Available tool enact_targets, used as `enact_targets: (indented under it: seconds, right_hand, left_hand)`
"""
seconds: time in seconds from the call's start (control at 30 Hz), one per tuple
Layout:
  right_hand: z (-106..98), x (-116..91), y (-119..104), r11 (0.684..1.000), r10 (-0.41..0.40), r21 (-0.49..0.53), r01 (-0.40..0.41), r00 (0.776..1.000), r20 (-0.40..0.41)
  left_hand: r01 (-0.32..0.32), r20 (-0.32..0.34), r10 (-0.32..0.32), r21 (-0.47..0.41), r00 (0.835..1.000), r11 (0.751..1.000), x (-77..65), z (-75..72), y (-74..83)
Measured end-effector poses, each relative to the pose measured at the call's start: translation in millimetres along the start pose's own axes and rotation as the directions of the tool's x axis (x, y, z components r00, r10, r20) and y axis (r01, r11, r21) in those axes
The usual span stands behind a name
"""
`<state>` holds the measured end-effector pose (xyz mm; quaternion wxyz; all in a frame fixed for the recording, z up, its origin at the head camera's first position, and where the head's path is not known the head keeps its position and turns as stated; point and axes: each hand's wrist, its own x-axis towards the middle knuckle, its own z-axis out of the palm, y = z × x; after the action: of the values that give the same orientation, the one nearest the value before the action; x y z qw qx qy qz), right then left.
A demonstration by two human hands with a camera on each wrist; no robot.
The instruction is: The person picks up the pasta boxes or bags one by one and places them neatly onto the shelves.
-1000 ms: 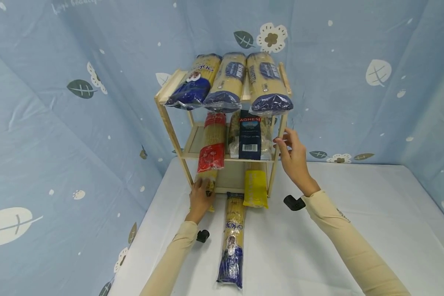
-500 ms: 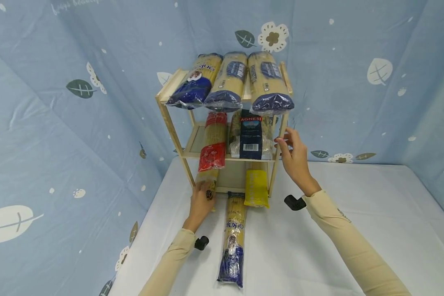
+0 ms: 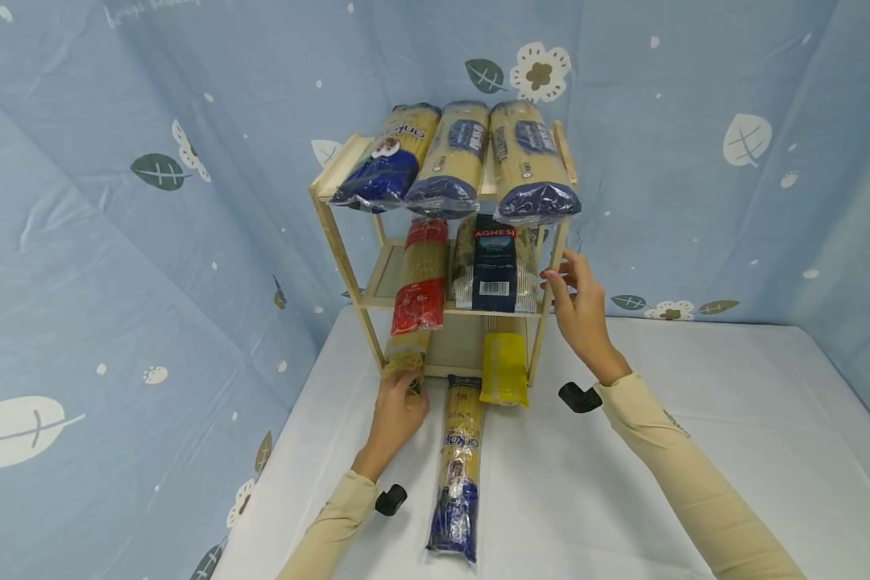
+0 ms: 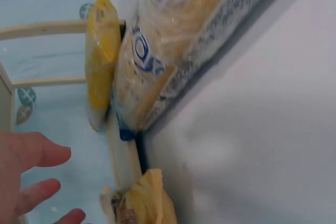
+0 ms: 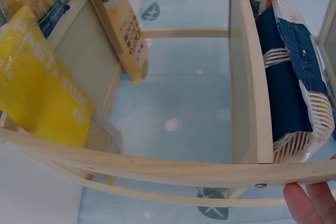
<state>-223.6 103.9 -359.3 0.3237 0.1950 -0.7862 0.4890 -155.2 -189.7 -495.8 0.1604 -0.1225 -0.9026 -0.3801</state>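
A wooden rack (image 3: 354,274) holds pasta packages on its levels. My left hand (image 3: 399,415) is at the front of the bottom level, its fingers apart and slightly bent. Just beyond its fingertips lies a yellowish pasta package (image 4: 149,203), partly hidden by the hand in the head view. My right hand (image 3: 580,314) grips the rack's front right post (image 5: 210,171), thumb on one side and fingers on the other. Beside that post, on the middle level, sits a dark-blue-labelled Agnesi pasta bag (image 3: 495,270). A red spaghetti pack (image 3: 418,282) lies to its left, jutting over the shelf edge.
Three spaghetti packs (image 3: 445,161) lie side by side on the top level. A yellow pack (image 3: 504,366) sticks out at the bottom right. A blue-ended spaghetti pack (image 3: 460,471) lies on the white table before the rack. Patterned blue cloth (image 3: 696,177) hangs behind.
My left hand has drawn back slightly from the bottom left package toward the front, showing more of it. My right hand stays on the post.
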Motion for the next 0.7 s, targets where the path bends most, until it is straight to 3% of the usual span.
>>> enact_targets:
  seconds: [0.3,0.7]
  right_hand:
    - [0.4,-0.7,2.8,1.000,0.000,-0.002,0.000,1.000,0.000]
    - [2.3,0.8,1.4,1.000,-0.015,-0.002,0.015,1.000,-0.008]
  left_hand:
    - [0.088,0.122,-0.085,-0.020,0.989,0.996,-23.2,-2.9,19.0]
    - [0.085,0.178,-0.078,-0.037,0.981,0.996,-49.5,0.3,37.2]
